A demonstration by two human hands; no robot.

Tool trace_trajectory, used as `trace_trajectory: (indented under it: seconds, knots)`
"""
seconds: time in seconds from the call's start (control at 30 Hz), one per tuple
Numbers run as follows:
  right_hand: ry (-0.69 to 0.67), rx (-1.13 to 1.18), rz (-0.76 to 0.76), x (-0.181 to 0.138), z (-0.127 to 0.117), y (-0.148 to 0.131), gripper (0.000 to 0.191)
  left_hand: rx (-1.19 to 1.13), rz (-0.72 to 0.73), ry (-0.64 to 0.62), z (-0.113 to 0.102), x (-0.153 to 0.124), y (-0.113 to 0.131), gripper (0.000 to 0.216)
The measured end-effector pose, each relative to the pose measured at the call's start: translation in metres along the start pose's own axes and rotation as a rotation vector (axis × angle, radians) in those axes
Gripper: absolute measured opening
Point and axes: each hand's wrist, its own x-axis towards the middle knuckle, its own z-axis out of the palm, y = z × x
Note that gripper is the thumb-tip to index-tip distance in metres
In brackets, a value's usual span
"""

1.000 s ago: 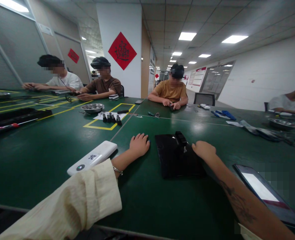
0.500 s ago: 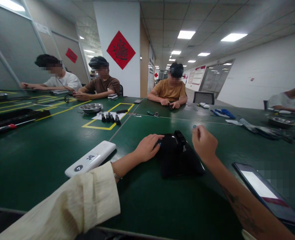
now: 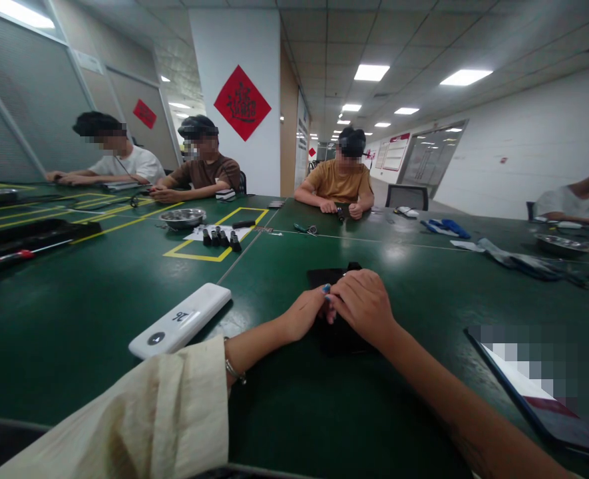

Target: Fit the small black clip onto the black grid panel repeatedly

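One metal bowl (image 3: 183, 225), contents indistinct; left fingers (image 3: 318, 299), right fingers (image 3: 343, 303) meet over black object (image 3: 343, 340), grasp unclear.

There are two hands of the wearer's, one left hand (image 3: 301, 316) and one right hand (image 3: 363, 301), plus one black stand (image 3: 340, 337), one white pack (image 3: 182, 319), one phone (image 3: 534, 386) and one screwdriver (image 3: 4, 261). Bowls (image 3: 182, 225) come to three, red diamonds (image 3: 243, 102) to three, and co-workers (image 3: 341, 183) to four. Black pegs (image 3: 235, 241) look like four, but they overlap, so that count is unsure. The farther ceiling lights (image 3: 372, 72) are too small to count.
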Motion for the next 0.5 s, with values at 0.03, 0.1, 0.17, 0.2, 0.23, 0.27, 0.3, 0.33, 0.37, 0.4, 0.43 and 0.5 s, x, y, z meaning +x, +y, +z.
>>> trace_trajectory:
  seconds: [0.03, 0.1, 0.17, 0.2, 0.23, 0.27, 0.3, 0.33, 0.37, 0.4, 0.43, 0.5]
  knots:
    - [-0.005, -0.011, -0.010, -0.0008, 0.0001, 0.0004, 0.021, -0.035, -0.007, 0.017, 0.0013, 0.0004, -0.0004, 0.048]
    - [-0.011, -0.037, -0.031, -0.0019, -0.0007, 0.0013, 0.020, -0.095, -0.017, 0.047, 0.0030, 0.0014, -0.0026, 0.043]
    - [-0.016, -0.063, -0.040, -0.0021, -0.0019, 0.0021, 0.020, -0.177, -0.036, 0.044, 0.0042, 0.0022, -0.0056, 0.041]
    - [-0.013, -0.075, -0.041, -0.0019, -0.0021, 0.0024, 0.019, -0.237, -0.055, 0.030, 0.0048, 0.0023, -0.0069, 0.042]
    - [-0.011, -0.085, -0.043, -0.0016, -0.0021, 0.0026, 0.019, -0.304, -0.076, 0.011, 0.0054, 0.0023, -0.0079, 0.042]
    - [-0.002, -0.090, -0.046, -0.0014, -0.0017, 0.0027, 0.019, -0.371, -0.097, -0.006, 0.0060, 0.0020, -0.0086, 0.042]
    - [0.013, -0.090, -0.050, -0.0013, -0.0009, 0.0028, 0.018, -0.432, -0.116, -0.017, 0.0066, 0.0016, -0.0090, 0.042]
    - [0.030, -0.086, -0.052, -0.0014, 0.0001, 0.0029, 0.018, -0.483, -0.129, -0.021, 0.0069, 0.0011, -0.0090, 0.040]
    - [0.047, -0.077, -0.052, -0.0018, 0.0012, 0.0030, 0.019, -0.524, -0.134, -0.019, 0.0071, 0.0006, -0.0088, 0.038]
    - [0.063, -0.063, -0.045, -0.0025, 0.0022, 0.0031, 0.020, -0.558, -0.135, -0.013, 0.0071, 0.0002, -0.0083, 0.035]
    - [0.076, -0.046, -0.032, -0.0034, 0.0030, 0.0033, 0.022, -0.589, -0.137, -0.013, 0.0070, -0.0001, -0.0078, 0.033]
    - [0.093, -0.022, 0.025, -0.0054, 0.0035, 0.0036, 0.028, -0.630, -0.140, -0.020, 0.0064, -0.0004, -0.0066, 0.032]
